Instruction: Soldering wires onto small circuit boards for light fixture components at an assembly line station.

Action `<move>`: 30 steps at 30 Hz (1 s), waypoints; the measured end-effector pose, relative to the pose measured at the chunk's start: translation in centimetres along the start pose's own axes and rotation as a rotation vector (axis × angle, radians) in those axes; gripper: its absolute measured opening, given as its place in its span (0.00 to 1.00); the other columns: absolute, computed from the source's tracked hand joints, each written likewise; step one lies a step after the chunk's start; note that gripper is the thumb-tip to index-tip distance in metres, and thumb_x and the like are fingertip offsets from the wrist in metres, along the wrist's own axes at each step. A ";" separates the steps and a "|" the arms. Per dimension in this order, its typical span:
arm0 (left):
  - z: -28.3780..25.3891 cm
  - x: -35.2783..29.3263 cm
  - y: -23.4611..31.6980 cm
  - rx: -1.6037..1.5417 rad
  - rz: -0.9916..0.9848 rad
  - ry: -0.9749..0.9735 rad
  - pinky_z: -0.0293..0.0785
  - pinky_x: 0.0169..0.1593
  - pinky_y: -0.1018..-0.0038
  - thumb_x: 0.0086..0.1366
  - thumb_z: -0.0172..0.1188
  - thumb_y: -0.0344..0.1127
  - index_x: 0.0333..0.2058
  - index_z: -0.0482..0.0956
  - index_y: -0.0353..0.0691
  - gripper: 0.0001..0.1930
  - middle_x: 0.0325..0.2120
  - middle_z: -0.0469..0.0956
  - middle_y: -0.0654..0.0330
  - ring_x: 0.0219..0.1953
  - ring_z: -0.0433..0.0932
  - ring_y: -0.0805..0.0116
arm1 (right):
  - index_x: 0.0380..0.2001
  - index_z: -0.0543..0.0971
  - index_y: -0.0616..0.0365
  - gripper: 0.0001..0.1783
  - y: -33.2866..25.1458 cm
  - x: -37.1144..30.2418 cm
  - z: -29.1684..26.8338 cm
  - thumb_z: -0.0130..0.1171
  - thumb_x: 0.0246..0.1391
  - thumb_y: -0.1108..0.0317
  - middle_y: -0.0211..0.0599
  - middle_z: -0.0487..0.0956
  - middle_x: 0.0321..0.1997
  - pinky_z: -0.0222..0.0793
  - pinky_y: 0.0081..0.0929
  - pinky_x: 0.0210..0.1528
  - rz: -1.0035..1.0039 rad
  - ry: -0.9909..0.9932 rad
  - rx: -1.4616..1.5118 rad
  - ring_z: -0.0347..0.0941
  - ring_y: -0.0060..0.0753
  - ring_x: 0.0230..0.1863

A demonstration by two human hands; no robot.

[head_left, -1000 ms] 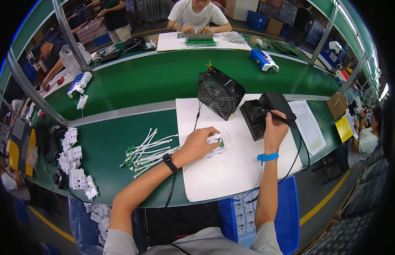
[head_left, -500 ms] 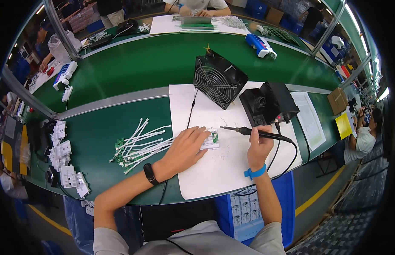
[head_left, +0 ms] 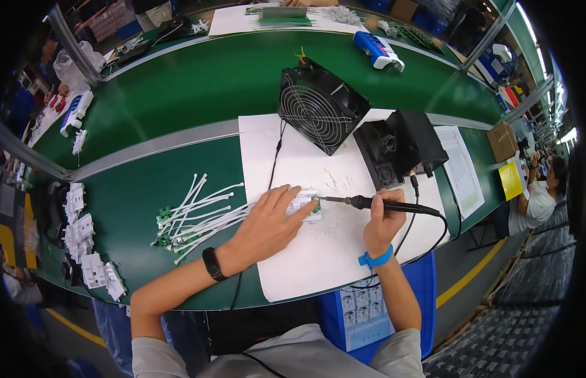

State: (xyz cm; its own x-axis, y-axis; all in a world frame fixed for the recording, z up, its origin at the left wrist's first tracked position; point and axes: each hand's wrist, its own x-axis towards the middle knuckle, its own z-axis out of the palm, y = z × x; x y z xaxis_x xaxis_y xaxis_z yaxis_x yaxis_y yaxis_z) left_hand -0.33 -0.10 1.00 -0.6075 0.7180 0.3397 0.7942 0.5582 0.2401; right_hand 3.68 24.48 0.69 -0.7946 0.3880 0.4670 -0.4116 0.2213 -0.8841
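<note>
Soldering iron (head_left: 361, 202) pinched in right hand (head_left: 382, 223); left hand (head_left: 267, 223) spread over housing (head_left: 314, 217); paper (head_left: 305, 261) on green bench (head_left: 135, 165); yellow-lined floor (head_left: 472, 272).

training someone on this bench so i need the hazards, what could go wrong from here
The soldering iron tip is very near the left hand fingertips on the white part; if hot, a slip might burn them. Its cord loops beside the right hand, so it could snag and jerk the tip.
</note>
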 end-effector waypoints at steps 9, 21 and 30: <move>-0.1 0.1 -0.1 -0.007 0.008 0.012 0.69 0.63 0.58 0.65 0.64 0.34 0.63 0.75 0.47 0.27 0.60 0.71 0.46 0.62 0.69 0.47 | 0.36 0.70 0.58 0.07 0.1 0.3 0.2 0.59 0.66 0.74 0.28 0.71 0.30 0.57 0.18 0.32 0.030 0.047 -0.020 0.61 0.14 0.29; 0.1 -0.2 -0.4 -0.001 -0.001 -0.023 0.67 0.65 0.58 0.66 0.64 0.35 0.65 0.74 0.48 0.28 0.62 0.69 0.47 0.64 0.67 0.48 | 0.36 0.70 0.58 0.07 0.3 0.2 0.2 0.59 0.66 0.73 0.27 0.71 0.30 0.56 0.17 0.32 0.111 0.061 0.007 0.60 0.14 0.29; 0.1 -0.1 -0.3 -0.017 -0.010 -0.022 0.67 0.65 0.58 0.66 0.63 0.34 0.64 0.74 0.49 0.27 0.62 0.69 0.47 0.64 0.67 0.48 | 0.35 0.70 0.57 0.08 0.0 0.2 0.3 0.59 0.66 0.72 0.27 0.70 0.29 0.55 0.17 0.32 0.114 0.051 0.014 0.59 0.14 0.29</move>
State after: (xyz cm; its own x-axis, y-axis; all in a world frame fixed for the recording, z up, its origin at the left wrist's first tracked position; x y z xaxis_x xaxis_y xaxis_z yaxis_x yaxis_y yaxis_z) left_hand -0.53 -0.33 0.81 -0.6151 0.7219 0.3170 0.7884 0.5581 0.2587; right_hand 3.34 24.27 0.77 -0.8130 0.4551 0.3631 -0.3260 0.1608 -0.9316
